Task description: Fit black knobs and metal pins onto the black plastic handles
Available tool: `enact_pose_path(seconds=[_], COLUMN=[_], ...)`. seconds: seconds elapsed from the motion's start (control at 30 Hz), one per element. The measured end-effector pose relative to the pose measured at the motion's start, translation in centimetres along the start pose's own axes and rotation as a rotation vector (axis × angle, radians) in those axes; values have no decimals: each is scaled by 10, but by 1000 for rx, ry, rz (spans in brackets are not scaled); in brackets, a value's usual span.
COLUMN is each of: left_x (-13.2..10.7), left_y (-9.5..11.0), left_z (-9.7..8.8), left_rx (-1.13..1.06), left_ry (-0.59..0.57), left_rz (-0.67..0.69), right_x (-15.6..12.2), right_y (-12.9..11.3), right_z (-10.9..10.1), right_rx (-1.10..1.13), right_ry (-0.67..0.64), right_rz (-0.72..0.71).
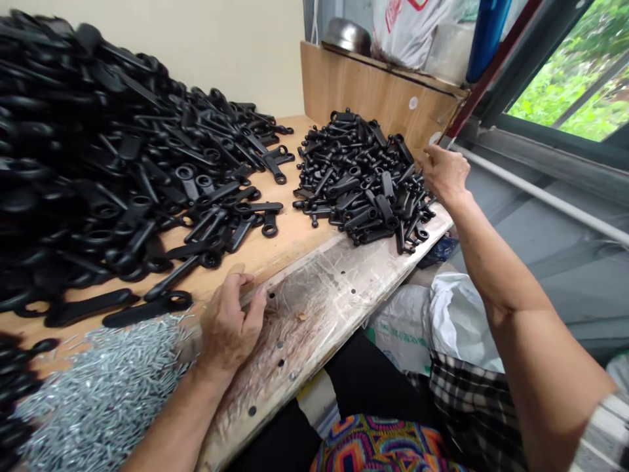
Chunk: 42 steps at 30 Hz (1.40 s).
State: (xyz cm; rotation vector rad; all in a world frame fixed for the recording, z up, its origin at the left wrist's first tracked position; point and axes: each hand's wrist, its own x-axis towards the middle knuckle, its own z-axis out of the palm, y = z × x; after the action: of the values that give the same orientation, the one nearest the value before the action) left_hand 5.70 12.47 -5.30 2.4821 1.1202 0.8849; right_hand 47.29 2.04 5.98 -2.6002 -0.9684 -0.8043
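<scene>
The left hand (228,321) is resting curled on the plastic-covered table edge (314,314) beside the silver nails (105,393), its grip unclear, while the right hand (446,174) is staying open just beyond the black clasps (366,187).
</scene>
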Motion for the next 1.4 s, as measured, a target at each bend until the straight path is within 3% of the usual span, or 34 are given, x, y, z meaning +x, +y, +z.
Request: enact_pose_path(seconds=[0.07,0.13,0.27,0.4,0.47,0.53,0.67,0.8,0.97,1.17,1.23,1.33,1.4], left_x=[-1,-4,-6,-7,-9,-10,-10,-9,-8,-6,-5,-3,0], left_y=[1,4,9,10,9,9,10,12,9,10,13,19,21], left_z=[1,-1,-6,-8,-7,-7,-8,-10,-6,-8,-12,-19,-21], left_rx=[34,66,55,98,98,83,31,-40,-149,-374,-491,-720,-896], left_ry=[22,14,-53,-65,-57,-48,-27,-2,-2,-25,-41,-104,-156], left_rz=[83,173,242,264,278,284,264,209,132,3,-71,-202,-307], right_x=[-3,-12,-48,-82,-87,-84,-80,-101,-123,-113,-112,-119,-129], right_y=[-16,-49,-148,-249,-283,-301,-299,-280,-260,-232,-223,-216,-218], right_z=[-16,-26,-32,-33,-33,-31,-21,-8,1,-7,-18,-37,-48], right_rx=[135,280,470,305,157,55,-18,15,158,392,550,1008,1190], right_ry=[28,9,-150,-409,-503,-548,-592,-607,-590,-703,-781,-1022,-1140], right_rz=[-56,-183,-524,-856,-889,-831,-713,-687,-695,-693,-674,-554,-523])
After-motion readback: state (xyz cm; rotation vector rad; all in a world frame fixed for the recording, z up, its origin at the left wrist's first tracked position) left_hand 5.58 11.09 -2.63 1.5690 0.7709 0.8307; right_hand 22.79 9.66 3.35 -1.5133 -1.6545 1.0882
